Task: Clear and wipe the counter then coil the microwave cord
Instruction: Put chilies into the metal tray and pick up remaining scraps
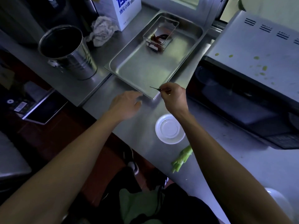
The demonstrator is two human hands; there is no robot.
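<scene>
A: Right hand (174,96) pinching a thin dark scrap (154,88) over the near corner of the steel tray (137,68). Probably binning bench litter there.

B: Left hand (127,105) loose and open, holding nothing, hovering just beside that tray corner. Maybe to steady it.

A: Plenty left on the steel bench (142,126): white lid (169,128), green stalk (182,159). Microwave (242,88) right of the tray, green bits on top, cord nowhere in sight.

B: Dim kitchen, metal bucket (68,52) and rag (102,30) further back.

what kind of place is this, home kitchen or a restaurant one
Probably a restaurant or canteen kitchen: a long steel counter holds a shallow steel tray, a big metal bucket and a microwave with food scraps on top.
</scene>
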